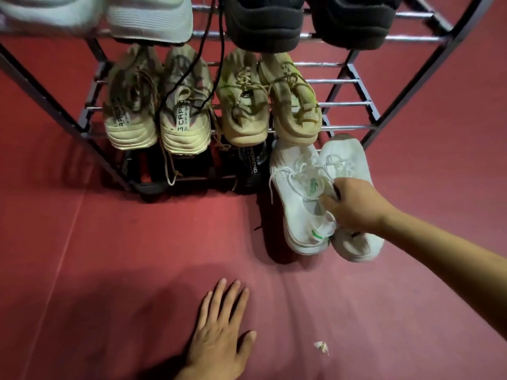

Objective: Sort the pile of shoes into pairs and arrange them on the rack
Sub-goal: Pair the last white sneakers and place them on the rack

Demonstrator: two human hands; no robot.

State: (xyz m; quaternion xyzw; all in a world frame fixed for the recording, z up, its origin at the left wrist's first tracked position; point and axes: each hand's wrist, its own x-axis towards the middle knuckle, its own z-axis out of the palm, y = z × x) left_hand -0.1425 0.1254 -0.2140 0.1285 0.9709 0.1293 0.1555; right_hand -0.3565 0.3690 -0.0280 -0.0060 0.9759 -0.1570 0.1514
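Right hand [354,204] grips white sneakers [301,204], toes toward rack [354,78]; left hand [219,333] flat.

Red floor [109,270] — matte (paper scrap [321,347])

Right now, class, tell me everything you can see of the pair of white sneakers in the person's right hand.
The white sneakers are two knit-looking lace-up shoes with white laces, white soles and small green marks. The right hand holds both together, fingers curled in at their openings. Their toes point toward the rack, heels toward the camera, at the rack's lower right, over the red floor.
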